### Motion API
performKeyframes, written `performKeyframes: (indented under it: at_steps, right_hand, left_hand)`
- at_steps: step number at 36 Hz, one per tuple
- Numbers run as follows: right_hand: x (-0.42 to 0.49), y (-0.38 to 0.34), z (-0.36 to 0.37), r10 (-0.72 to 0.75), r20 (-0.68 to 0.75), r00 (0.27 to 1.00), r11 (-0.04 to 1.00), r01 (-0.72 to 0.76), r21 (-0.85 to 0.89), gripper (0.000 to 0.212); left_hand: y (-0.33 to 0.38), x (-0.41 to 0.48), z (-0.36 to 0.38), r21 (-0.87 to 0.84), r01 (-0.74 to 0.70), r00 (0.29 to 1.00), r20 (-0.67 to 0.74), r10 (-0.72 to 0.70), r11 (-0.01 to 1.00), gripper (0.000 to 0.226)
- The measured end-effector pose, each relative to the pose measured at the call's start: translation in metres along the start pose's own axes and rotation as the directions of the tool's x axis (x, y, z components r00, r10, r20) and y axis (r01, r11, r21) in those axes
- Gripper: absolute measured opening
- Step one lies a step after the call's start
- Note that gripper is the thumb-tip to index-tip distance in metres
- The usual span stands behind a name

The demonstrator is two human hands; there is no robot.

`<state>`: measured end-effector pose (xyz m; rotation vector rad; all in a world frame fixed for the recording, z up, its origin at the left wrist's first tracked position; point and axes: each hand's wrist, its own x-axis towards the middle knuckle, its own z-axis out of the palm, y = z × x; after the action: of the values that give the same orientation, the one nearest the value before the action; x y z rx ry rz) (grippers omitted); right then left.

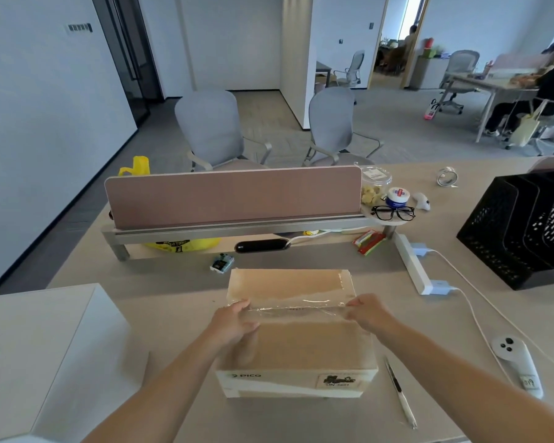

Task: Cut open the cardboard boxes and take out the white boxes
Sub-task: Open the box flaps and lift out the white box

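On the beige desk [173, 282] directly ahead lies the brown tape-sealed cardboard box [301, 346], with the left hand [234, 322] curling its fingers [241, 306] tightly over the left end of the top seam and the right hand [367, 314] pinching the seam's right end.

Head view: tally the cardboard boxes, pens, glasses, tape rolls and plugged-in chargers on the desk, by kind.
cardboard box: 1
pen: 1
glasses: 1
tape roll: 1
chargers: 2
total: 6
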<state>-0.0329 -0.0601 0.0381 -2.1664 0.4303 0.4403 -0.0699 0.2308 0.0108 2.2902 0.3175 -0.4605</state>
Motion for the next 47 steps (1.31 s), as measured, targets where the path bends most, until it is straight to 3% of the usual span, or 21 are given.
performKeyframes:
  at_steps: [6,11,13,15,17,19,21,23,25,27,30,35,36,38,39,41,43,46,47]
  right_hand:
    - [-0.006,0.001,-0.013,-0.048,0.035,0.998,0.983,0.042,0.177,0.010]
    - [-0.008,0.000,-0.017,-0.096,0.037,0.995,0.974,0.086,0.211,0.013]
    - [-0.011,-0.002,-0.023,-0.122,0.047,0.991,0.978,0.111,0.178,0.012]
    - [-0.013,-0.004,-0.032,-0.090,0.070,0.994,0.981,0.076,0.176,0.006]
    - [-0.014,-0.006,-0.043,0.027,0.129,0.991,0.977,-0.054,0.208,0.028]
    - [-0.013,-0.009,-0.054,0.116,0.237,0.965,0.962,-0.168,0.214,0.059]
    - [-0.012,-0.009,-0.060,0.172,0.364,0.915,0.960,-0.238,0.144,0.078]
    - [-0.012,-0.006,-0.059,0.226,0.488,0.843,0.960,-0.279,0.038,0.082]
    - [-0.015,-0.001,-0.051,0.276,0.553,0.786,0.952,-0.304,-0.043,0.075]
    - [-0.022,0.002,-0.039,0.301,0.550,0.779,0.953,-0.259,-0.154,0.056]
    - [-0.025,0.007,-0.022,0.230,0.542,0.809,0.952,-0.072,-0.296,0.021]
    - [-0.034,0.007,-0.008,0.154,0.603,0.783,0.862,0.192,-0.470,0.038]
    - [-0.035,0.009,-0.002,0.122,0.585,0.802,0.811,0.260,-0.525,0.039]
    - [-0.036,0.016,0.011,-0.019,0.508,0.861,0.592,0.419,-0.688,0.042]
    - [-0.034,0.020,0.017,-0.119,0.482,0.868,0.451,0.479,-0.753,0.042]
    - [-0.029,0.025,0.023,-0.208,0.481,0.851,0.335,0.525,-0.783,0.041]
    - [-0.025,0.023,0.017,-0.170,0.523,0.835,0.370,0.546,-0.752,0.039]
    - [-0.016,0.010,0.000,-0.147,0.560,0.816,0.644,0.508,-0.572,0.024]
    - [-0.009,0.006,-0.005,-0.202,0.525,0.827,0.676,0.505,-0.536,0.020]
  left_hand:
    - [-0.007,-0.001,-0.013,0.024,-0.027,0.999,-0.047,0.028,0.999,0.051]
    - [-0.013,-0.002,-0.029,-0.077,-0.027,0.999,0.015,0.028,0.997,0.067]
    - [-0.012,-0.007,-0.033,-0.055,-0.079,0.997,0.002,0.079,0.995,0.062]
    - [-0.008,-0.010,-0.039,-0.031,-0.145,0.988,-0.067,0.143,0.989,0.055]
    - [-0.001,-0.014,-0.048,-0.095,-0.163,0.984,-0.085,0.155,0.982,0.072]
    - [0.010,-0.022,-0.056,-0.256,-0.081,0.993,0.062,0.100,0.963,0.086]
    - [0.019,-0.027,-0.059,-0.410,0.128,0.936,0.351,0.027,0.903,0.100]
    - [0.027,-0.033,-0.056,-0.360,0.266,0.830,0.557,-0.023,0.894,0.101]
    - [0.032,-0.039,-0.046,-0.238,0.299,0.771,0.631,-0.087,0.924,0.082]
    - [0.032,-0.044,-0.034,-0.117,0.245,0.764,0.634,-0.117,0.962,0.059]
    - [0.026,-0.043,-0.013,0.024,0.056,0.802,0.594,-0.059,0.998,0.038]
    - [0.018,-0.042,0.014,0.272,-0.294,0.877,0.458,0.145,0.916,0.038]
    - [0.016,-0.041,0.018,0.317,-0.349,0.883,0.427,0.196,0.882,0.038]
    - [0.011,-0.039,0.026,0.376,-0.424,0.882,0.378,0.282,0.824,0.034]
    - [0.010,-0.038,0.030,0.397,-0.456,0.876,0.360,0.321,0.797,0.032]
    - [0.007,-0.036,0.038,0.429,-0.506,0.858,0.342,0.384,0.748,0.031]
    - [0.007,-0.033,0.037,0.409,-0.507,0.853,0.364,0.374,0.759,0.030]
    - [0.011,-0.028,0.020,0.214,-0.407,0.868,0.395,0.303,0.888,0.024]
    - [0.011,-0.025,0.014,0.165,-0.383,0.881,0.360,0.306,0.909,0.023]
